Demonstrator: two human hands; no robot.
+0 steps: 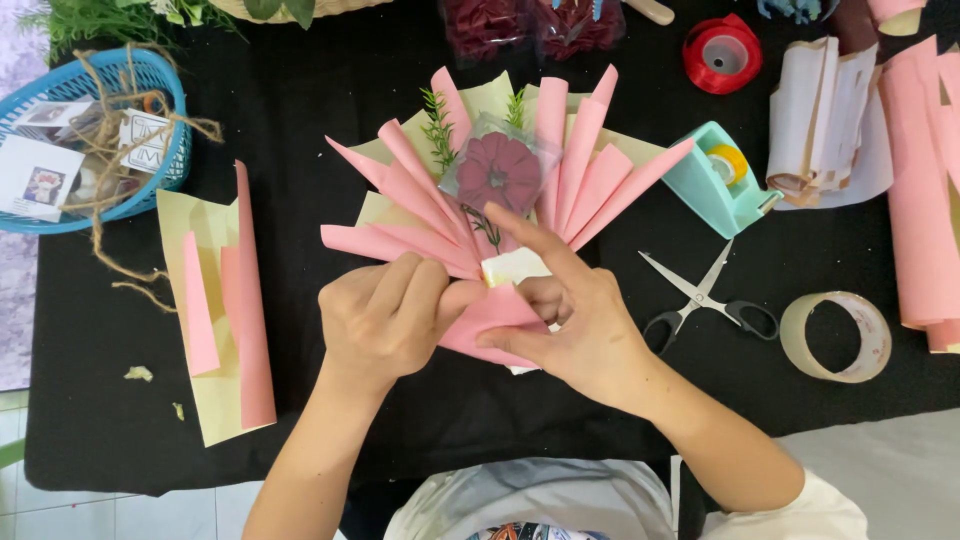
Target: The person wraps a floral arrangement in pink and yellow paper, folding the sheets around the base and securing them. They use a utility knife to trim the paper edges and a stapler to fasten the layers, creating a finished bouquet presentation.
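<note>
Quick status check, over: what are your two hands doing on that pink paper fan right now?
Left hand and right hand pinching the pink paper bouquet wrap at its base. Wrapped dark red flower in the middle. Scissors lie apart, right.

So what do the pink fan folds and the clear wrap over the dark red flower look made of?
Pink fan folds: matte paper, apparently, given the crisp creases and no shine. Clear wrap over the dark red flower: probably thin glossy plastic film, see-through with faint glare.
</note>
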